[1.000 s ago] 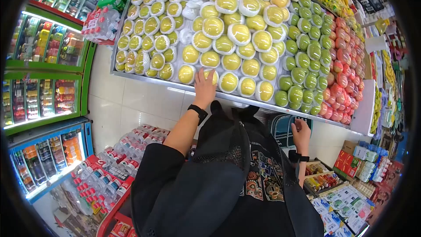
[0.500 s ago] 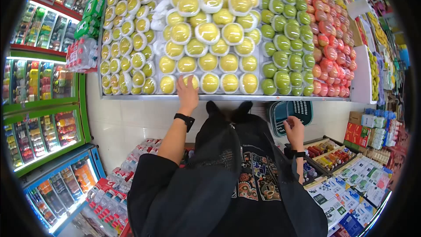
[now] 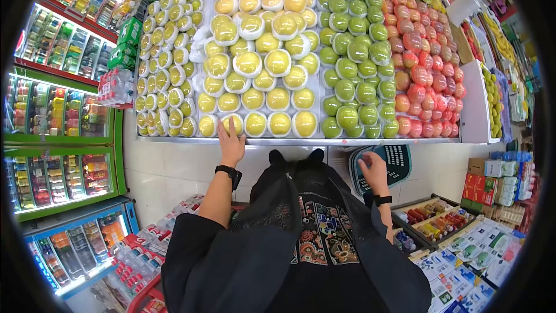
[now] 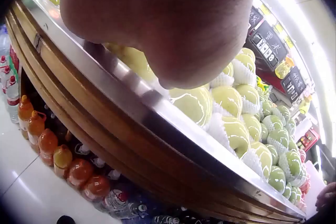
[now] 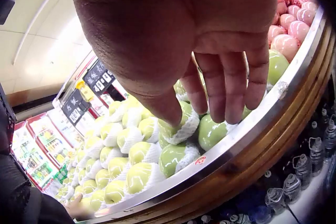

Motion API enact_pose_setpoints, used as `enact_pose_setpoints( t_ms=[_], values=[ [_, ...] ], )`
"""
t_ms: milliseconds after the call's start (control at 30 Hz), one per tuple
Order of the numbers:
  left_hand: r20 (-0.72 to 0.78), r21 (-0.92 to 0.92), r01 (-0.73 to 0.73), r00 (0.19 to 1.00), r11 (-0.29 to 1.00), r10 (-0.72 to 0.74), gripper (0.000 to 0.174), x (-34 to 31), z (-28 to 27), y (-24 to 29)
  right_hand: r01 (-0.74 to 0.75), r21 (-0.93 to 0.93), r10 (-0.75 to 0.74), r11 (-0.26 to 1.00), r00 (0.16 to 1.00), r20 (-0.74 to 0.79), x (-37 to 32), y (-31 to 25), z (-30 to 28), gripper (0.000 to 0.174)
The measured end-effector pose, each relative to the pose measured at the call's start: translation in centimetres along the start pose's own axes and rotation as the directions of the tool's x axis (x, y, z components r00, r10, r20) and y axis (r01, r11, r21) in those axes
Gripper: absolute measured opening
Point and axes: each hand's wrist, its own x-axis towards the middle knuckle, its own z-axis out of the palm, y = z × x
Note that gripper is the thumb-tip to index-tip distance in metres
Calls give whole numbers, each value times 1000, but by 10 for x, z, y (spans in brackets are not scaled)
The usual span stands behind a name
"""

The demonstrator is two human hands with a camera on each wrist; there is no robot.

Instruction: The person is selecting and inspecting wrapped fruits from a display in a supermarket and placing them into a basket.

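In the head view my left hand (image 3: 233, 149) is at the front edge of the fruit stand, fingers extended, fingertips touching a round yellow fruit (image 3: 233, 124) in a white foam net. That fruit sits second from the left in the front row of larger yellow fruit. The heel of the same hand fills the top of the left wrist view and hides its fingertips. My right hand (image 3: 375, 173) hangs in front of the stand with loosely bent fingers and holds nothing. Beyond its fingers, the right wrist view shows green fruit (image 5: 212, 132) behind the metal edge.
Smaller yellow fruit (image 3: 165, 75) lie at the stand's left; green fruit (image 3: 359, 49) and red fruit (image 3: 425, 75) lie to the right. A dark green basket (image 3: 398, 162) is beneath my right hand. Drink fridges (image 3: 61, 177) stand left. A metal rim (image 3: 347, 141) runs along the front.
The head view has turned, so the stand now looks straight and lies further left. My left hand stays at the same yellow fruit, more of which now shows. The right hand still hangs loosely.
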Motion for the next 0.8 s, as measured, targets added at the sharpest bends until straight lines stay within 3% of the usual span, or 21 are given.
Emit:
enact_pose_setpoints(
  t_ms=[200,267,367,433,500,600,667,733,800],
  values=[
    [22,131,44,999,990,-47,88,-29,4,15,87,60,-88,994,996,10,32,30,-7,27],
    [33,152,4,999,988,-9,87,-28,9,12,145,-25,-146,989,989,-10,42,34,-15,25],
    [136,176,60,987,983,-85,85,-24,-7,18,16,143,-9,990,999,-45,28,29,-23,26],
    [93,113,68,993,991,-79,83,-5,-17,20,-113,271,128,956,991,-35,18,33,-23,26],
    [-52,36,138,989,990,-136,80,1,-18,13,-87,225,105,971,992,-71,10,44,-21,26],
    [-77,134,29,997,991,-19,83,28,-32,-17,-29,135,45,990,993,-112,1,40,0,25],
    [-86,196,5,996,981,13,81,44,-34,-26,-161,201,168,966,986,-18,-5,28,9,25],
    [67,147,-7,998,989,-3,77,59,-23,-18,-149,190,156,970,987,-26,-16,41,7,26],
    [19,213,18,1000,977,-23,74,59,-33,-16,-128,108,135,986,989,-60,-13,26,20,28]
  ],
)
